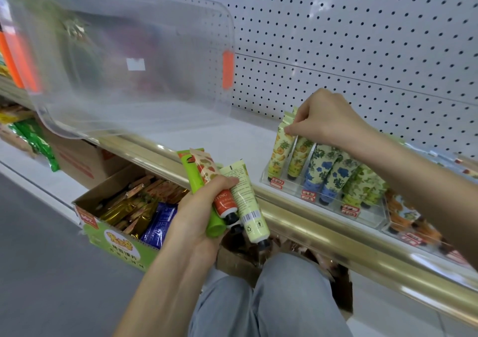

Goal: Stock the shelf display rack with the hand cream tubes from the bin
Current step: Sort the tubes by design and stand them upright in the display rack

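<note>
Three tubes point(243, 197): green, orange, pale green

I am looking at a white pegboard wall point(362, 39) rising behind a white shelf point(207, 134). A gold rail point(310, 222) is running along the shelf's front edge. Below it, a lower shelf point(15, 160) is carrying a green-fronted cardboard box point(113, 241) of snack packets and a brown carton point(77, 160). Grey floor point(38, 259) is filling my feed's lower left. Soft, even light is falling everywhere.
</note>
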`<state>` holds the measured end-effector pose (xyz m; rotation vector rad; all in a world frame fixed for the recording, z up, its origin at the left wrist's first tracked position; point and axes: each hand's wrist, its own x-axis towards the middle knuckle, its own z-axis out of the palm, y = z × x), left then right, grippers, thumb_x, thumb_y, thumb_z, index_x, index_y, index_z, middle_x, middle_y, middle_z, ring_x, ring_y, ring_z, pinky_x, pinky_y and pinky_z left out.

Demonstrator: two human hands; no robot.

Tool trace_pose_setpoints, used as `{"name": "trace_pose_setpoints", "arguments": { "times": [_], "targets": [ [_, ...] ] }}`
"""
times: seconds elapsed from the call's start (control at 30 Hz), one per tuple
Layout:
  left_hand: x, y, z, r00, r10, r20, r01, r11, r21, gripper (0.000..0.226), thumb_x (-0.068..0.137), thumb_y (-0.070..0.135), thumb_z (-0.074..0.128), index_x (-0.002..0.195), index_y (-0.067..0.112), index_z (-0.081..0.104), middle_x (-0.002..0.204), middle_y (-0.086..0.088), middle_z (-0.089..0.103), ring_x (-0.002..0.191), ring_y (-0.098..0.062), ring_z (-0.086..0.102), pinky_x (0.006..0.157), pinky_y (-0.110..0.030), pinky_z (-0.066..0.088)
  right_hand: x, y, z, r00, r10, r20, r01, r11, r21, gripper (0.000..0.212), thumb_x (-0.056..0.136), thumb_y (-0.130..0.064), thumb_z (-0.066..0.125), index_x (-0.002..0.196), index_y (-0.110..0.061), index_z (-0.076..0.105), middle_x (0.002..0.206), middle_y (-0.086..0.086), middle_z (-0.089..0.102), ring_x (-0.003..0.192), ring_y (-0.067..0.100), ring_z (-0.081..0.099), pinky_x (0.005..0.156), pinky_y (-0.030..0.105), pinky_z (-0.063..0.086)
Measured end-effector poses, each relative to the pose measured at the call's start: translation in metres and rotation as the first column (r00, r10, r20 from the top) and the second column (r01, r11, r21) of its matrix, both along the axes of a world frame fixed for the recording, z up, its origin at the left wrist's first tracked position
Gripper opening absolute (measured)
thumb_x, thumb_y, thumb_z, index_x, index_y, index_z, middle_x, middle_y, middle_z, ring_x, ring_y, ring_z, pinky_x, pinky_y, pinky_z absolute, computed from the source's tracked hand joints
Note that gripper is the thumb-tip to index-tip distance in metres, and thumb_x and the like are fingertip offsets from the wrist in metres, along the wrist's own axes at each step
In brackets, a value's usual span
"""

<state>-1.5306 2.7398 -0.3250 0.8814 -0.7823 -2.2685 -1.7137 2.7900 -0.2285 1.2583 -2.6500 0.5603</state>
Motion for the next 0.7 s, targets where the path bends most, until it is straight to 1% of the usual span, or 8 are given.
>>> {"name": "trace_pose_setpoints", "arguments": {
  "times": [0.1, 0.17, 0.27, 0.37, 0.43, 0.57, 0.63, 0.7],
  "targets": [
    [0.0, 0.001, 0.0, 1.0, -0.001, 0.003, 0.001, 1.0, -0.002, 0.018, 0.073, 0.005, 0.072, 0.089, 0.006, 0.062, 0.058, -0.008, 0.07, 0.049, -0.019, 0.067, 0.061, -0.034, 0.058, 0.0, -0.002, 0.001, 1.0, 0.01, -0.005, -0.01, 1.0, 0.018, 0.014, 0.078, -0.022, 0.071, 0.076, -0.008, 0.072, 0.066, -0.002, 0.063, 0.066, 0.017, 0.055, 0.07, 0.035, 0.055],
    [-0.001, 0.0, 0.0, 1.0, -0.001, 0.005, 0.001, 1.0, -0.008, 0.021, 0.072, 0.006, 0.073, 0.091, 0.006, 0.062, 0.059, -0.008, 0.07, 0.051, -0.02, 0.067, 0.062, -0.035, 0.058, 0.0, -0.002, 0.001, 1.0, 0.017, 0.001, -0.017, 1.0, 0.02, 0.015, 0.078, -0.023, 0.071, 0.077, -0.008, 0.073, 0.067, -0.001, 0.063, 0.063, 0.015, 0.055, 0.067, 0.034, 0.054],
    [-0.001, 0.0, -0.001, 1.0, 0.004, 0.006, -0.004, 1.0, -0.01, 0.025, 0.071, 0.006, 0.074, 0.093, 0.006, 0.062, 0.061, -0.008, 0.071, 0.052, -0.021, 0.068, 0.064, -0.036, 0.058, -0.001, -0.001, 0.002, 1.0, 0.021, 0.007, -0.021, 1.0, 0.015, 0.017, 0.078, -0.025, 0.072, 0.077, -0.009, 0.073, 0.067, 0.001, 0.064, 0.06, 0.011, 0.053, 0.056, 0.027, 0.046],
    [-0.001, 0.0, -0.001, 1.0, 0.013, -0.003, -0.013, 1.0, -0.006, 0.028, 0.07, 0.006, 0.074, 0.095, 0.006, 0.062, 0.062, -0.008, 0.072, 0.054, -0.02, 0.069, 0.067, -0.037, 0.058, -0.002, 0.003, 0.006, 0.999, 0.031, -0.009, -0.031, 1.0, -0.002, 0.018, 0.079, -0.028, 0.071, 0.077, -0.01, 0.074, 0.063, -0.008, 0.059, 0.06, 0.004, 0.052, 0.048, 0.021, 0.039],
    [-0.001, 0.0, -0.001, 1.0, 0.018, -0.012, -0.018, 1.0, -0.007, 0.025, 0.07, 0.005, 0.074, 0.092, 0.006, 0.063, 0.062, -0.008, 0.072, 0.053, -0.019, 0.069, 0.068, -0.037, 0.058, -0.003, 0.008, 0.009, 0.999, 0.044, -0.012, -0.044, 0.999, -0.024, 0.019, 0.081, -0.03, 0.071, 0.079, -0.012, 0.074, 0.061, -0.01, 0.055, 0.06, 0.002, 0.049, 0.047, 0.02, 0.035],
    [-0.003, 0.001, 0.0, 0.999, 0.017, -0.027, -0.017, 1.0, -0.019, 0.022, 0.07, 0.006, 0.074, 0.09, 0.007, 0.064, 0.062, -0.006, 0.071, 0.054, -0.019, 0.068, 0.07, -0.037, 0.057, 0.011, 0.025, 0.016, 0.991, 0.123, -0.053, -0.128, 0.987, -0.1, 0.016, 0.083, -0.035, 0.067, 0.08, -0.019, 0.072, 0.061, -0.002, 0.052, 0.056, 0.006, 0.044, 0.049, 0.022, 0.032],
    [-0.005, 0.003, 0.0, 0.999, 0.015, -0.047, -0.016, 1.0, -0.024, 0.025, 0.069, 0.006, 0.075, 0.091, 0.007, 0.064, 0.064, -0.006, 0.072, 0.056, -0.019, 0.068, 0.07, -0.037, 0.058, 0.027, 0.036, 0.018, 0.976, 0.216, 0.018, -0.213, 0.972, -0.1, 0.019, 0.081, -0.042, 0.065, 0.077, -0.024, 0.071, 0.06, -0.001, 0.057, 0.049, 0.007, 0.045, 0.047, 0.021, 0.037],
    [-0.005, 0.005, 0.002, 0.997, 0.014, -0.075, -0.017, 0.999, -0.034, 0.03, 0.064, 0.007, 0.075, 0.091, 0.007, 0.064, 0.065, -0.006, 0.072, 0.057, -0.018, 0.069, 0.067, -0.035, 0.058, 0.047, 0.047, 0.014, 0.938, 0.298, 0.175, -0.298, 0.954, -0.024, 0.03, 0.073, -0.053, 0.06, 0.076, -0.026, 0.071, 0.06, -0.003, 0.064, 0.046, 0.005, 0.052, 0.045, 0.018, 0.045]
  ]
}}
